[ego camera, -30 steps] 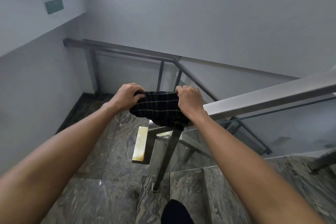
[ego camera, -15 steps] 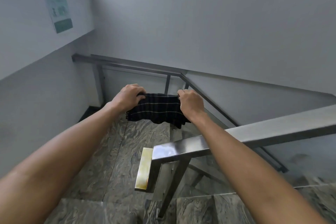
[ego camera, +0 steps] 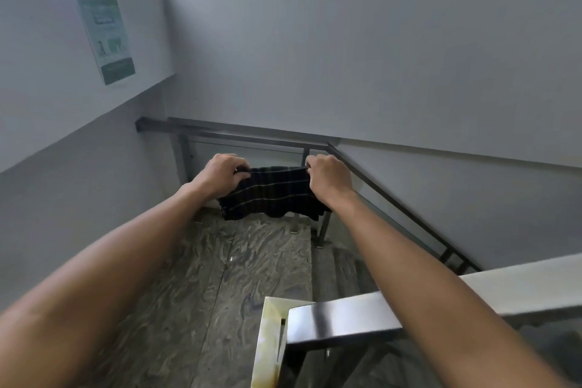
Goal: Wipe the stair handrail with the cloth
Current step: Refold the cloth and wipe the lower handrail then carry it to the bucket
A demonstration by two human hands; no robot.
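Note:
A dark cloth [ego camera: 272,194] with thin pale stripes hangs stretched between both hands at arm's length, in the air and well above the near rail. My left hand [ego camera: 222,175] grips its left top corner and my right hand [ego camera: 329,178] grips its right top corner. The near steel handrail [ego camera: 343,320] runs in from the lower right under my right forearm and ends at a corner with a yellowish end face [ego camera: 267,340]. A second dark handrail [ego camera: 239,132] runs along the far wall and slopes down to the right.
A marbled stone landing [ego camera: 204,293] lies below, with steps [ego camera: 346,271] going down on the right. Grey walls close in the left and far sides. A green poster [ego camera: 107,39] hangs on the upper left wall. Glass panels sit under the railings.
The cloth has come up off the near handrail's end, still held by both hands. The view has tilted upward, so the near rail now sits lower in the frame.

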